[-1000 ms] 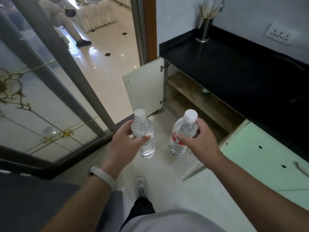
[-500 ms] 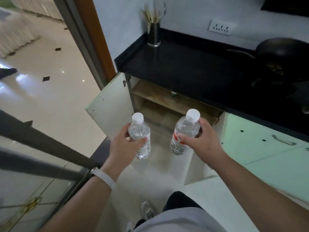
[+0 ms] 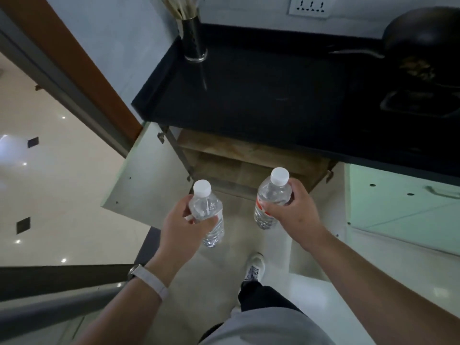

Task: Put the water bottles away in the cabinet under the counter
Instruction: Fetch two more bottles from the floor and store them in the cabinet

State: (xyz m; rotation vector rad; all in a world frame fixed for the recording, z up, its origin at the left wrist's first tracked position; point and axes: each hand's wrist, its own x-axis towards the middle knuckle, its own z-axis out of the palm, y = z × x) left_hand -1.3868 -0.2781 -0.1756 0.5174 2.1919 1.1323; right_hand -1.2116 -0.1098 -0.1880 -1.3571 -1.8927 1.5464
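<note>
Two bottles, one per hand, both held upright with white caps up. Left hand (image 3: 184,225) fingers (image 3: 189,217) are curled round the mid-body of the left bottle (image 3: 205,207), thumb across its front. Right hand (image 3: 296,212) fingers (image 3: 295,189) wrap the shoulder of the right bottle (image 3: 272,192), thumb over the red label. Both grips look firm, and nothing has slipped.

Change over the last second: the grips are the same, but the view has swung off the glass door and hallway and onto the desk (image 3: 261,95). The person has stepped in closer. The open cabinet (image 3: 249,165) now sits straight ahead, just beyond the bottle caps. Its left door (image 3: 149,178) is swung wide beside the left hand.

Meaning for the task: approach is about done, placing not yet begun. Both bottles are in the air above the floor (image 3: 224,270), outside the cabinet. Wooden shelves are visible and the opening is unobstructed. Next is probably a crouch and a reach in under the desk edge.

Further out, a utensil holder (image 3: 195,43) and a dark pan (image 3: 423,33) stand on the desk.
</note>
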